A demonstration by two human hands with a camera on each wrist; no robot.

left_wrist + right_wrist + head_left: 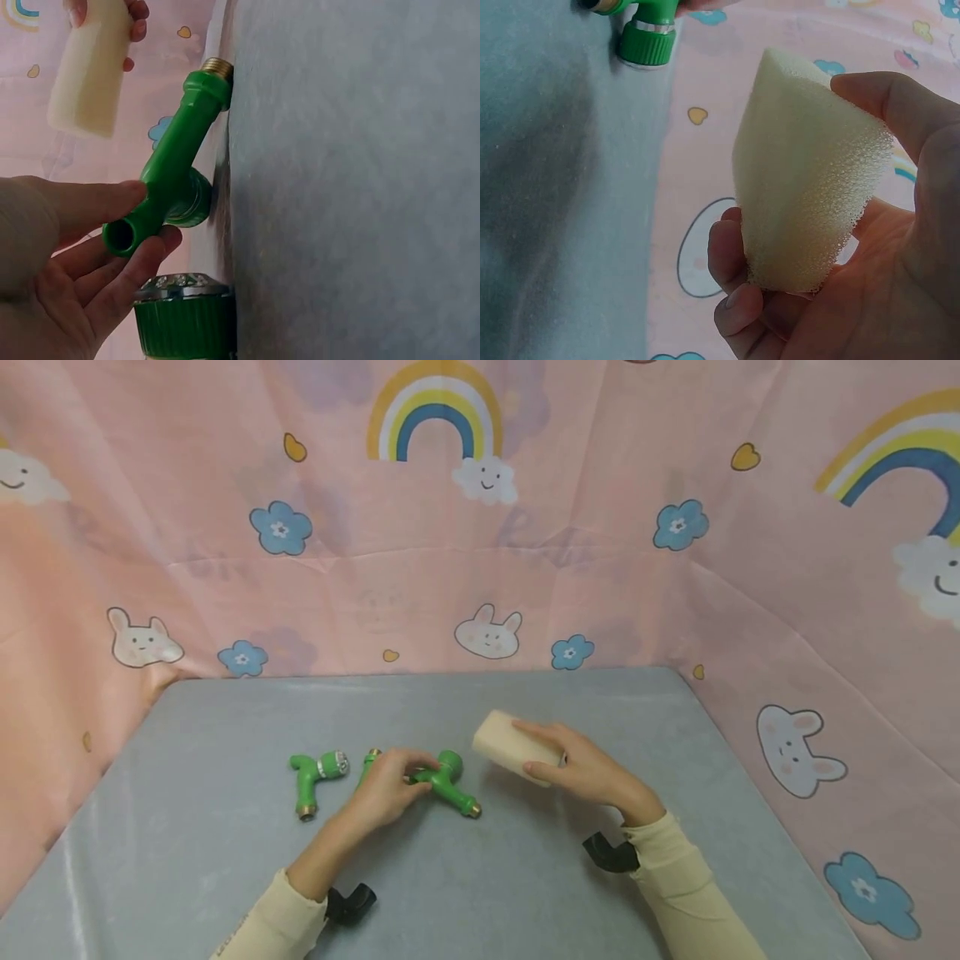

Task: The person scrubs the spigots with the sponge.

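My left hand (385,792) pinches the spout end of a green plastic tap (452,788) between thumb and fingers. In the left wrist view this tap (174,154) shows its hollow spout mouth and a brass threaded end; whether it still touches the table I cannot tell. To its right, my right hand (592,770) grips a cream foam sponge (506,743) above the table, thumb on one side and fingers on the other. The sponge (799,172) is apart from the tap. A second green tap (371,762) is mostly hidden behind my left hand.
At the left a third green tap (306,783) lies on the grey table (525,893), its brass end toward me. A pink printed cloth (420,577) hangs behind and at the sides. Black mounts (611,853) stick out at both wrists.
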